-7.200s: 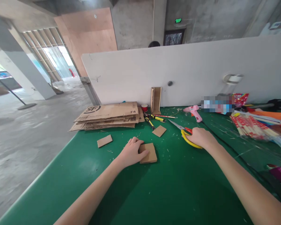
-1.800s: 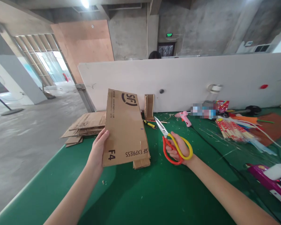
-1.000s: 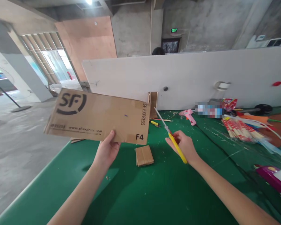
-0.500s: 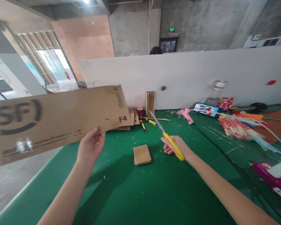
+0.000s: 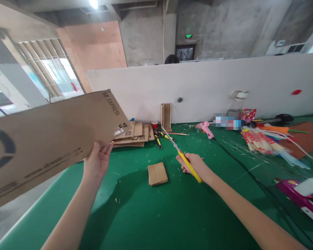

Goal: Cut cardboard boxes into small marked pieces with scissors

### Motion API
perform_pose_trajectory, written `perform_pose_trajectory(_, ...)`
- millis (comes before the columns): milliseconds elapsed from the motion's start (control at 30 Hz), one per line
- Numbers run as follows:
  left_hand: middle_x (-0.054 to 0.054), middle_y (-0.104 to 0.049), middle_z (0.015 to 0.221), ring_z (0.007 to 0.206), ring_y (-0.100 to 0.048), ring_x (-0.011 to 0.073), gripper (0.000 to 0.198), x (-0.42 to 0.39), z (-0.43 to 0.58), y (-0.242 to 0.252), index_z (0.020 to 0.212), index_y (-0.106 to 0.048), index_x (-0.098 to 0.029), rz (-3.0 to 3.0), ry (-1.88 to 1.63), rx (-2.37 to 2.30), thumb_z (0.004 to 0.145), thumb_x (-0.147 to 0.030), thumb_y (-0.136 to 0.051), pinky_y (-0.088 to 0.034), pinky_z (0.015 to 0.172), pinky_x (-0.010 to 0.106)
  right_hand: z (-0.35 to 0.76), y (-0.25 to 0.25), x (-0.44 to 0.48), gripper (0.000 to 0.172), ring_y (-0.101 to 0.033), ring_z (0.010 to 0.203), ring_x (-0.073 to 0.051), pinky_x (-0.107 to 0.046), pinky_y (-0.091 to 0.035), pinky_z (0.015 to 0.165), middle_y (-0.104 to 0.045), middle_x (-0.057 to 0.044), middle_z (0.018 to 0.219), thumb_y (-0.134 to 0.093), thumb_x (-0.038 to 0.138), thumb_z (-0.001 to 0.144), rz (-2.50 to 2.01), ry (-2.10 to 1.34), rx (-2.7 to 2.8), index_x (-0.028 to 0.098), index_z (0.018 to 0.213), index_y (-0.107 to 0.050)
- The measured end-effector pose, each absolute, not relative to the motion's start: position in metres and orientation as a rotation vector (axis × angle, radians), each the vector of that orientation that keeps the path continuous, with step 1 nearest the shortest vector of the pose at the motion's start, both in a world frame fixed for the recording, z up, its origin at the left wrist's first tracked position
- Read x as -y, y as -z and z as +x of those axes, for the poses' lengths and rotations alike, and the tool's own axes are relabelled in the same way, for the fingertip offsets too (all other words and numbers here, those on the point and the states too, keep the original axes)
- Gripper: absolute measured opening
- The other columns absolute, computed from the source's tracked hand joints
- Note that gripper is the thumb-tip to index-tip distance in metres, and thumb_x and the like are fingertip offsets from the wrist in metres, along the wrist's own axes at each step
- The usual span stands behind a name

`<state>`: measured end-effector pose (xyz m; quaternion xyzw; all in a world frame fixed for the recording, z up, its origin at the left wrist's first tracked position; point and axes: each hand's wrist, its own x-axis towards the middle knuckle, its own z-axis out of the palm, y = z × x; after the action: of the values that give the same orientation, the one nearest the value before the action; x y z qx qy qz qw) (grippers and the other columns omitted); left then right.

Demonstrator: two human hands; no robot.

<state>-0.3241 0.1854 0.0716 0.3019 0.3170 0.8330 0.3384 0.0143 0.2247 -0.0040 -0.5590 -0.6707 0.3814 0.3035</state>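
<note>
My left hand (image 5: 97, 161) grips the lower edge of a large cardboard sheet (image 5: 54, 139) with black print, holding it up off the table at the left; its far left end runs out of view. In my right hand (image 5: 191, 165) is a pair of scissors (image 5: 184, 158) with yellow handles, the blades pointing up and to the left and looking closed. Between the hands, small cardboard squares (image 5: 158, 173) lie in a pile on the green table (image 5: 156, 215).
Cardboard pieces (image 5: 135, 137) lie stacked behind my left hand, beside yellow-black pliers (image 5: 158, 140). A cardboard channel (image 5: 166, 116) leans on the white partition (image 5: 141, 83). Rightward lie a pink glue gun (image 5: 206, 128), bundled sticks (image 5: 255, 140) and a purple power strip (image 5: 299, 201).
The cardboard sheet has shifted left and turned, now reaching further out of view and uncovering the stack behind it. The scissors have moved slightly left in my right hand.
</note>
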Motion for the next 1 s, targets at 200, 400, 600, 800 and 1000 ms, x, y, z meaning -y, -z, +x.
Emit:
perform_pose_trajectory(200, -0.004, -0.069, 0.079, 0.094, -0.065, 0.0121, 0.005, -0.185, -0.286, -0.063, 0.076, -0.062, -0.026, 0.54, -1.919, -0.749, 0.08, -0.024, -0.062, -0.048, 0.095, 0.029, 0.015, -0.011, -0.211, 0.04, -0.061, 0.059, -0.016, -0.025, -0.044, 0.054, -0.063, -0.002, 0.066, -0.053, 0.06, 0.08, -1.366, -0.931, 2.012, 0.021, 0.071, -0.05)
perform_pose_trajectory(400, -0.003, -0.072, 0.086, 0.101, -0.064, 0.0148, 0.014, -0.18, -0.277, -0.061, 0.073, -0.063, -0.024, 0.547, -1.847, -0.667, 0.081, -0.017, -0.054, -0.046, 0.1, 0.034, 0.008, -0.022, -0.201, 0.038, -0.055, 0.056, -0.015, -0.025, -0.037, 0.052, -0.06, -0.001, 0.066, -0.046, 0.057, 0.085, -1.353, -0.692, 2.204, 0.021, 0.073, -0.045)
perform_pose_trajectory(600, -0.001, -0.073, 0.087, 0.097, -0.066, 0.0174, 0.008, -0.177, -0.273, -0.054, 0.078, -0.064, -0.02, 0.478, -1.798, -0.675, 0.081, -0.015, -0.058, -0.042, 0.103, 0.039, 0.021, -0.035, -0.21, 0.045, -0.061, 0.061, -0.021, -0.028, -0.038, 0.051, -0.065, -0.007, 0.072, -0.048, 0.064, 0.08, -1.795, -0.471, 2.061, 0.02, 0.077, -0.054)
perform_pose_trajectory(800, -0.001, -0.072, 0.081, 0.086, -0.069, 0.0161, 0.013, -0.178, -0.27, -0.044, 0.089, -0.064, -0.018, 0.522, -1.79, -0.678, 0.077, -0.011, -0.064, -0.043, 0.102, 0.042, 0.051, -0.042, -0.22, 0.038, -0.063, 0.088, -0.034, -0.036, -0.045, 0.064, -0.067, -0.019, 0.09, -0.057, 0.049, 0.077, -2.064, 0.001, 2.307, 0.012, 0.081, -0.061)
perform_pose_trajectory(1000, 0.0, -0.072, 0.083, 0.088, -0.068, 0.018, 0.017, -0.175, -0.263, -0.043, 0.091, -0.065, -0.018, 0.568, -1.742, -0.664, 0.076, -0.012, -0.067, -0.046, 0.099, 0.042, 0.038, -0.059, -0.203, 0.04, -0.06, 0.092, -0.039, -0.047, -0.046, 0.073, -0.066, -0.022, 0.087, -0.049, 0.047, 0.084, -1.918, 0.259, 2.296, 0.011, 0.082, -0.065)
